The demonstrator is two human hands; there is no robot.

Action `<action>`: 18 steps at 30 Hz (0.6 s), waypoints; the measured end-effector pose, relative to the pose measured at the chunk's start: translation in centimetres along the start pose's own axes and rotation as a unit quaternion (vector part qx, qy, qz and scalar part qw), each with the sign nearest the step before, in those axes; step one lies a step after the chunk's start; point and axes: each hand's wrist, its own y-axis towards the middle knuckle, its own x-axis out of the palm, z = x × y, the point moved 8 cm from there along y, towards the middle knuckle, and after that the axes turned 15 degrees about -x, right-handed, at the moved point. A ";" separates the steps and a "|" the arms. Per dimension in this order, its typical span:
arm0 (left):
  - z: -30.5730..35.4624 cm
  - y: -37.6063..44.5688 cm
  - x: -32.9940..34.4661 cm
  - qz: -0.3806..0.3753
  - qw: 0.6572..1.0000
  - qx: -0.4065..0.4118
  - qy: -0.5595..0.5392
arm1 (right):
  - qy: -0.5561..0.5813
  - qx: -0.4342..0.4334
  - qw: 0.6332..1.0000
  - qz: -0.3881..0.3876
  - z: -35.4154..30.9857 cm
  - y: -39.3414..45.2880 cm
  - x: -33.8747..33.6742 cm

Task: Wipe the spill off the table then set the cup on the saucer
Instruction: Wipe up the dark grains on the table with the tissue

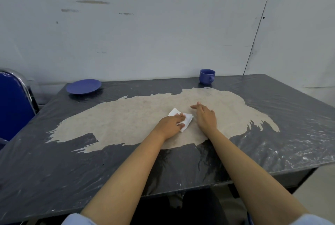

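A white folded tissue (181,118) lies near the middle of the dark table (54,170), on a wide pale, worn-looking patch (126,116) of the tabletop; whether any liquid sits under it cannot be told. The left hand (171,124) rests palm-down on the tissue, fingers spread flat over its near half, pressing rather than pinching it. Just beside it at three o'clock, the right hand (205,116) lies flat on the patch with fingers straight and together, holding nothing, apart from the tissue by a narrow gap. The blue cup (207,76) stands upright at one o'clock from the tissue, well apart from it, near the table's far edge with its handle turned toward the camera. The blue saucer (83,86) sits at ten o'clock, also by the far edge, well apart from the cup. A blue chair (12,105) stands at the table's left end, and a pale wall (163,25) rises behind.
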 end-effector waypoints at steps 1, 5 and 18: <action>-0.2 0.0 0.0 -0.003 1.000 0.000 -0.025 | 0.043 0.013 0.999 0.011 0.0 0.0 -0.2; -1.2 0.4 -1.2 -0.001 0.990 0.001 -0.142 | 0.240 0.047 0.967 0.063 -0.2 -0.5 -1.3; -6.5 -0.2 -6.2 0.201 0.944 -0.026 -0.260 | 0.187 -0.102 0.972 -0.100 -5.8 -1.9 -0.6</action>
